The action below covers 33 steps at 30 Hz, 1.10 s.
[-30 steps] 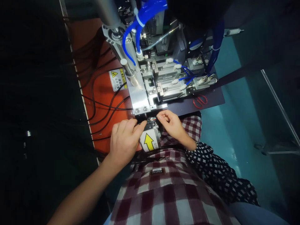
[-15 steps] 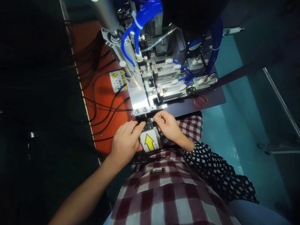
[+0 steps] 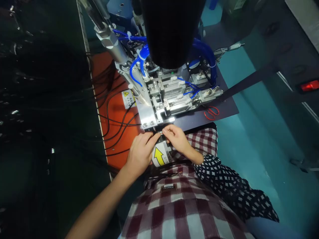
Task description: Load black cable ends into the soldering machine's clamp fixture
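My left hand (image 3: pixel 141 151) rests against the left side of a small metal block with a yellow arrow label (image 3: pixel 160 154), its thumb and fingertips meeting near the block's upper end. From the right, my right hand (image 3: pixel 176 136) pinches at the same spot with thumb and index finger. Something small and pale shows between the fingertips, too small to name. Just ahead of both hands is the front plate (image 3: pixel 146 116) of a pneumatic machine (image 3: pixel 171 91) with metal slides and cylinders.
Blue air hoses (image 3: pixel 211 63) curve over the machine. Black cables (image 3: pixel 119 123) cross the orange-red surface (image 3: pixel 117 136) on the left, beside a warning label (image 3: pixel 129 99). Red-handled scissors (image 3: pixel 211 113) lie on the dark plate at right. A large black cylinder (image 3: pixel 169 30) hangs above.
The view has tilted, so more of the machine's far side shows. My left thumb has shifted right, closer to my right fingertips. My right hand keeps its pinch.
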Each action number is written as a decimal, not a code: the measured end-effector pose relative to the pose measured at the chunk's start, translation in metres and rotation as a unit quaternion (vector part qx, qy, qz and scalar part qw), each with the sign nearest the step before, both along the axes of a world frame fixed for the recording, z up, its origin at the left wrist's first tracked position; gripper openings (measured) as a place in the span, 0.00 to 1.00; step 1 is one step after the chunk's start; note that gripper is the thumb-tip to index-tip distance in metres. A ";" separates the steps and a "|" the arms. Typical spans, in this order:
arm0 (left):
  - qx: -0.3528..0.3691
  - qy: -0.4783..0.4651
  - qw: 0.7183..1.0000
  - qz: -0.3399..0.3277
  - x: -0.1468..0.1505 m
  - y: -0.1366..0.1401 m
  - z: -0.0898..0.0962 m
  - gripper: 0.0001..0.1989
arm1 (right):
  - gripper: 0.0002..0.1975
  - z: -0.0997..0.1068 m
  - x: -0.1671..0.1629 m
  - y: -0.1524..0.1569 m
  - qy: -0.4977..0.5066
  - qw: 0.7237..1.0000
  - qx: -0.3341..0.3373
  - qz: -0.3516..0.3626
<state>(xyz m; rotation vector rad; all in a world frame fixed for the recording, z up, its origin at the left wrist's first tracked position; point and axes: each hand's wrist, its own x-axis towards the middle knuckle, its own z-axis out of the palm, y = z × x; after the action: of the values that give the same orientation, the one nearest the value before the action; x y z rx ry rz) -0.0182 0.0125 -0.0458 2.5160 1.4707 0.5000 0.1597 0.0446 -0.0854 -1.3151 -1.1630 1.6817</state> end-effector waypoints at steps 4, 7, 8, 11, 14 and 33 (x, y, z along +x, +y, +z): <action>0.006 -0.008 1.000 0.004 0.001 0.000 0.000 0.19 | 0.11 0.005 -0.001 -0.001 -0.049 0.998 0.050 0.004; 0.008 0.000 1.000 0.006 0.003 -0.001 0.001 0.19 | 0.10 0.008 0.001 -0.001 -0.089 0.993 0.079 0.016; 0.010 0.003 1.000 0.005 0.005 -0.001 0.001 0.19 | 0.10 0.008 0.001 -0.001 -0.093 0.992 0.081 0.018; 0.022 0.017 1.000 0.007 0.011 -0.001 0.002 0.17 | 0.10 0.006 0.000 -0.001 -0.067 0.996 0.060 0.013; 0.027 0.043 0.998 0.026 0.017 0.000 0.000 0.17 | 0.11 0.004 -0.001 0.000 -0.013 1.000 0.021 0.008; -0.021 0.129 0.978 0.160 -0.040 -0.063 -0.002 0.26 | 0.15 -0.003 0.004 0.003 -0.023 0.998 0.041 0.030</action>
<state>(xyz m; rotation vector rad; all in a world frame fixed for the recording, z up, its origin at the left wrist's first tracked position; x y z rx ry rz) -0.0577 -0.0507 -0.0476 2.3915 1.9741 0.1850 0.1634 0.0474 -0.0886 -1.2849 -1.2964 1.6355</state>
